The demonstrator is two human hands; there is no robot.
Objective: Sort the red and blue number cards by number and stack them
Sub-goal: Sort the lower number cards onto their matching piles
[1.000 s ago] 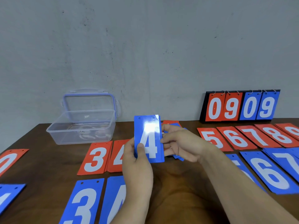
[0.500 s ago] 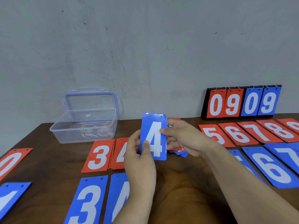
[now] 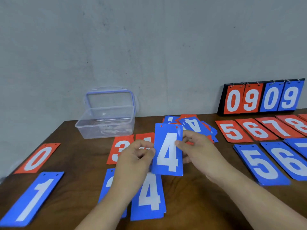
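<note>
We see only our two arms: the left forearm (image 3: 106, 211) and the right forearm (image 3: 249, 193) are bare as far as they show, and the left hand (image 3: 134, 156) and right hand (image 3: 197, 151) are bare too, with a short nail on the right thumb (image 3: 180, 143)

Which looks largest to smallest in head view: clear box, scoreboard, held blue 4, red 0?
Clear box and scoreboard: about alike, unranked.
Then held blue 4, nearer the camera.
Then red 0.

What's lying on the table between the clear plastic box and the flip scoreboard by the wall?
A loose heap of red and blue number cards, an upside-down blue 4 on top. The head view shows it.
</note>
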